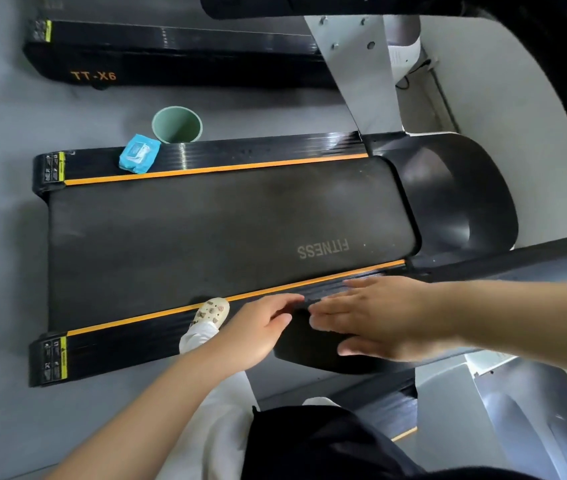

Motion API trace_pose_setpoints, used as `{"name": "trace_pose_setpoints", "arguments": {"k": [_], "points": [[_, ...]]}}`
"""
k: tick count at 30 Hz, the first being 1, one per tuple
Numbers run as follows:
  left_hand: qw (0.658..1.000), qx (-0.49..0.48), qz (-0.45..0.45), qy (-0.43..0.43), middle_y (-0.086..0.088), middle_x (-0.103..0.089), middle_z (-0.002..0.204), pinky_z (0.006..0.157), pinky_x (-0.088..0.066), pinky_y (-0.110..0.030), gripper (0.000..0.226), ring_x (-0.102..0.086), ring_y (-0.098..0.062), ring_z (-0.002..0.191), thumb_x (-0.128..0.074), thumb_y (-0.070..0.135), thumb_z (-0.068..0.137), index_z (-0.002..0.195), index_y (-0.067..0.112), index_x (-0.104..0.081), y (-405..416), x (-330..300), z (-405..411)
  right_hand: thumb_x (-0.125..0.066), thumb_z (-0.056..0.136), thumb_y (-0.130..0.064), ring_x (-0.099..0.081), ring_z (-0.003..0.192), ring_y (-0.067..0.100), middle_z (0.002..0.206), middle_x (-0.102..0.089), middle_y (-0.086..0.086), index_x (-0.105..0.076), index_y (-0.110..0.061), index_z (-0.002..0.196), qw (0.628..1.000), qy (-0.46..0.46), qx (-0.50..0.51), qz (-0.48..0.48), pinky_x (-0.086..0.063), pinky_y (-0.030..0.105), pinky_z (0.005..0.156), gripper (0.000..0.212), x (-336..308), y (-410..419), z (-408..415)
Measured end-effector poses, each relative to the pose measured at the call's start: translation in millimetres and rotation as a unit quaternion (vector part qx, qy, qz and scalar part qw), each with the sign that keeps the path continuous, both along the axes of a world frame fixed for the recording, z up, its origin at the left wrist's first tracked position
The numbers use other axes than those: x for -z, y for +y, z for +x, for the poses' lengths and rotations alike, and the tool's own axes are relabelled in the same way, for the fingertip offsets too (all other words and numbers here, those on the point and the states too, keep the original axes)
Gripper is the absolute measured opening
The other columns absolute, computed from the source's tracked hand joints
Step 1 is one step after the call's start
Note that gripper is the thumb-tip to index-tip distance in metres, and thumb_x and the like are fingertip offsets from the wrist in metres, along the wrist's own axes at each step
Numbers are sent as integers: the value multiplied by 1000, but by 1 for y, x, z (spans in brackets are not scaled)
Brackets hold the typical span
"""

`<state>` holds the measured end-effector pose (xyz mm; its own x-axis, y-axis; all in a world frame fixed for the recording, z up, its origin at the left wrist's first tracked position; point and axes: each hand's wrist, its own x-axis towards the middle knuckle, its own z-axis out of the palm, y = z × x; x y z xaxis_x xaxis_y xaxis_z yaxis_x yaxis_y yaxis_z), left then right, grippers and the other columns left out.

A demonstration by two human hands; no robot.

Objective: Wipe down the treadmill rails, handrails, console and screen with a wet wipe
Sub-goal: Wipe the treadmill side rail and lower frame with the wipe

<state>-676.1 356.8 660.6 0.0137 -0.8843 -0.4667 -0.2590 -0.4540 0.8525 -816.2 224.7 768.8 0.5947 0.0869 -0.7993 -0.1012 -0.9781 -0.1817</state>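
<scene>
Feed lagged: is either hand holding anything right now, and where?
Nothing visibly held. Left hand and right hand hover open over the near rail; no wipe visible.

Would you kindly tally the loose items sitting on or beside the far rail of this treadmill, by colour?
Blue: 1, the wipes pack on the far rail
Green: 1, the bin on the floor
Total: 2

belt (206, 230): open | far rail (240, 157): wipes pack (139, 157), cup (177, 124) beside
</scene>
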Motion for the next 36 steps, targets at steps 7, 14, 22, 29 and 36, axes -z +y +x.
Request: {"name": "trace_pose_setpoints", "arguments": {"k": [7, 14, 22, 29, 36], "points": [[993, -102, -7, 53, 15, -40, 133, 101, -27, -5, 51, -34, 7, 126, -38, -1, 98, 142, 23, -34, 3, 1, -1, -28, 100, -43, -29, 137, 21, 147, -34, -3, -47, -27, 132, 994, 104, -5, 42, -27, 45, 111, 40, 41, 4, 47], [994, -81, -12, 66, 19, -45, 126, 106, -33, -20, 49, -44, 2, 123, -36, -2, 97, 140, 22, -35, 3, -9, -12, -32, 99, -43, -31, 122, 15, 127, -40, -6, -52, -44, 126, 987, 64, 112, 95, -30, 35, 105, 34, 26, -10, 36], [998, 0, -46, 47, 23, -27, 146, 97, -6, 6, 48, -19, 12, 133, -35, 23, 101, 146, 32, -22, -2, -30, -33, -57, 91, -36, -54, 105, -6, 114, -62, -21, -71, -29, 107, 911, -87, 372, 158, -40, 10, 92, 23, 7, -34, 2], [989, 37, -73, 127, 25, -32, 142, 110, -12, -8, 29, -21, 14, 134, -29, 32, 102, 125, 49, -35, -17, -21, -36, -33, 94, -45, -62, 88, 19, 93, -67, -10, -70, -24, 88, 889, -239, 373, -118, -43, 30, 84, 43, 25, -24, -42], [986, -22, 53, 156, 11, -54, 130, 115, -21, -29, 36, -41, -8, 130, -27, 27, 103, 110, 40, -60, -18, 79, -12, -23, 85, -55, -59, 104, 13, 111, -66, -16, -69, -33, 103, 861, -221, 425, -169, -29, 30, 106, 54, 24, -18, -37]]}}
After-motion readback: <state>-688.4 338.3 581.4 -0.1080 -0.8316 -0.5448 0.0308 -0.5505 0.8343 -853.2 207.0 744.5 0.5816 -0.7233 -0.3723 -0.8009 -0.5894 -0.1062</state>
